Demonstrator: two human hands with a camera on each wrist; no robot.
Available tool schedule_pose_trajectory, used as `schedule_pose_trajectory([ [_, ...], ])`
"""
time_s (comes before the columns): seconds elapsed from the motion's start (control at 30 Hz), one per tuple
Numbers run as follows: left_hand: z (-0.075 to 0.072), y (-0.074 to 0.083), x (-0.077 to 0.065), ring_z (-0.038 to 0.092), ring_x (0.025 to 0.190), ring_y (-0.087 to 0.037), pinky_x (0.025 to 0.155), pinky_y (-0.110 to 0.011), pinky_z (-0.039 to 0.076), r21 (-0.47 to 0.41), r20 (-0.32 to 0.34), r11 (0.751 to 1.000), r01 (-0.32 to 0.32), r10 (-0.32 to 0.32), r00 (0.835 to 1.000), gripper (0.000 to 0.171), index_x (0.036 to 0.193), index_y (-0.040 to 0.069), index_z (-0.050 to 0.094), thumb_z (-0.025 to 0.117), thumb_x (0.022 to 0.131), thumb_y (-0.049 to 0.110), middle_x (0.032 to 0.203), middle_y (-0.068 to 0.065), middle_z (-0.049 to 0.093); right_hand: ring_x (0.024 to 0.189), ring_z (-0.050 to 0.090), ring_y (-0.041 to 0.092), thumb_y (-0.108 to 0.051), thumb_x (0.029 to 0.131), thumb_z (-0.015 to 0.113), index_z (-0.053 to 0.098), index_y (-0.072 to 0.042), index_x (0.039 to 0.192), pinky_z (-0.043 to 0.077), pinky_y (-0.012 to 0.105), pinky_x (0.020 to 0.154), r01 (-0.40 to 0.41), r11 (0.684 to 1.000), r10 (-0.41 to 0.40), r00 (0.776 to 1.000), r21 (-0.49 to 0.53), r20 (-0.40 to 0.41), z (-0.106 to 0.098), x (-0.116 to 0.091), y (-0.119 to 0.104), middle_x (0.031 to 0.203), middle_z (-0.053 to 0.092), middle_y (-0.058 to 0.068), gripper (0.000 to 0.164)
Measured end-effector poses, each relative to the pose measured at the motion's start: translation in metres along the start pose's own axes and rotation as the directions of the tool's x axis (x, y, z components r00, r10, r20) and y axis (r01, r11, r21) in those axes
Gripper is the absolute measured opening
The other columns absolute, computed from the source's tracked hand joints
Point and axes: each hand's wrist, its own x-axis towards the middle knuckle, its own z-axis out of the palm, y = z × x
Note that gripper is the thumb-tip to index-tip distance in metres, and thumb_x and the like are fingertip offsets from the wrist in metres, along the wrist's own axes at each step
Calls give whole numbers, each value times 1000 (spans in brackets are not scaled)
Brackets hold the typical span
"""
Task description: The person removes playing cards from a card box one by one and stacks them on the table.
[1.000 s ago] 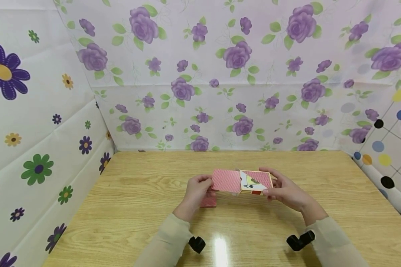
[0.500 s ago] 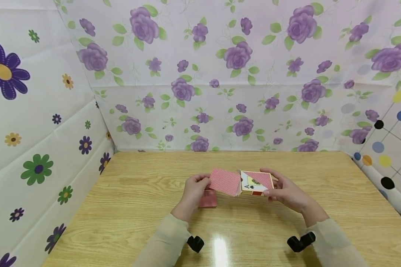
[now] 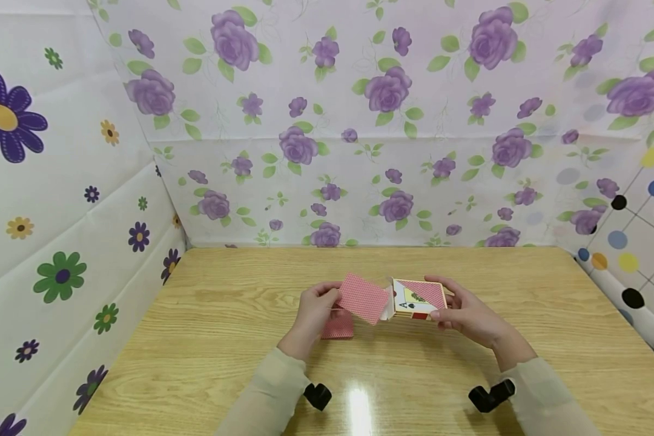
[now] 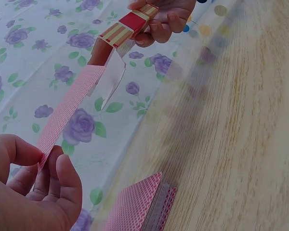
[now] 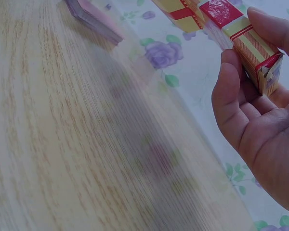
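My left hand (image 3: 312,312) pinches a red-patterned playing card (image 3: 364,298) by its left end, thumb on top, above the table. The card tilts, and its far end overlaps the raised white flap (image 4: 113,79) at the mouth of a card box (image 3: 418,297). My right hand (image 3: 471,312) grips that box at its right end, thumb on the near side and fingers behind. An ace of spades design is printed on the box's top. Below my left hand lies a stack of red-backed cards (image 3: 338,327), partly hidden by the hand in the head view.
The wooden table (image 3: 223,339) runs back to a purple-flowered cloth (image 3: 354,194). Another flowered cloth (image 3: 109,254) lines the left side, and a dotted one (image 3: 627,260) the right. Black wrist mounts (image 3: 490,396) sit by both sleeves.
My left hand has drawn the card slightly left and turned it, far end toward me, widening the gap to the box and exposing the flap. My right hand and the box stay nearly still.
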Motion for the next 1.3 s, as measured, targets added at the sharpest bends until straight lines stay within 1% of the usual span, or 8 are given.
schedule_pose_trajectory([
  [0.2, -1, 3, -2, 53, 64, -9, 55, -19, 49, -10, -13, 1000, -4, 4, 1000, 30, 115, -7, 61, 51, 87, -1, 79, -1, 56, 95, 61, 15, -4, 90, 60, 18, -21, 149, 55, 34, 73, -1, 1000, 1, 1000, -6, -10, 0, 0, 1, 120, 55, 9, 74],
  [0.3, 0, 12, -8, 53, 65, -9, 56, -20, 48, 0, -16, 1000, 0, 0, 1000, 31, 116, -8, 61, 50, 88, -1, 80, -2, 56, 94, 61, 16, -4, 91, 60, 18, -21, 149, 54, 33, 72, 5, 1000, -5, 1000, -3, -4, 0, 0, 1, 120, 57, 10, 74],
  [0.33, 0, 12, -8, 53, 65, -9, 57, -20, 48, 4, -19, 1000, -1, 2, 1000, 31, 116, -8, 61, 50, 88, -1, 80, -2, 57, 93, 60, 17, -4, 91, 59, 18, -20, 150, 54, 33, 72, 7, 1000, -7, 1000, 0, -1, -1, 0, 2, 120, 57, 10, 74],
  [0.53, -6, -1, 8, 53, 64, -10, 56, -22, 48, 12, -43, 1000, 1, 0, 999, 31, 118, -4, 62, 50, 90, 2, 82, -4, 58, 93, 60, 16, -3, 91, 58, 18, -21, 149, 53, 33, 72, 14, 1000, -14, 1000, 6, 10, -2, 0, 4, 121, 56, 10, 73],
  [0.67, -9, -9, 16, 53, 64, -9, 55, -20, 48, 34, -80, 999, -7, 9, 997, 30, 118, 0, 64, 51, 91, 6, 85, -4, 60, 94, 60, 16, -3, 91, 58, 17, -21, 150, 53, 33, 72, 13, 1000, -13, 1000, 7, 11, -2, -1, 4, 122, 55, 11, 73],
  [0.87, -11, -11, 18, 53, 63, -8, 55, -19, 48, 75, -123, 997, -22, 31, 992, 29, 115, 1, 66, 52, 91, 6, 87, -4, 60, 91, 59, 18, -4, 92, 58, 16, -20, 150, 53, 32, 70, 12, 1000, -12, 1000, 13, 12, -2, -1, 4, 121, 57, 11, 73],
  [1.1, -13, -11, 17, 54, 65, -8, 55, -18, 48, 50, -146, 998, -26, 33, 989, 24, 111, -2, 66, 59, 89, 5, 85, -2, 60, 92, 59, 15, -2, 92, 57, 18, -21, 150, 53, 32, 70, 16, 1000, -17, 1000, 18, 16, -3, -2, 5, 122, 55, 10, 73],
  [1.3, -14, -9, 18, 54, 69, -8, 56, -18, 48, 61, -149, 998, -19, 28, 988, 22, 108, -2, 65, 62, 89, 8, 86, -1, 61, 93, 57, 14, -2, 92, 57, 17, -22, 150, 53, 33, 71, 20, 1000, -21, 1000, 15, 22, -3, -3, 5, 124, 53, 10, 73],
])
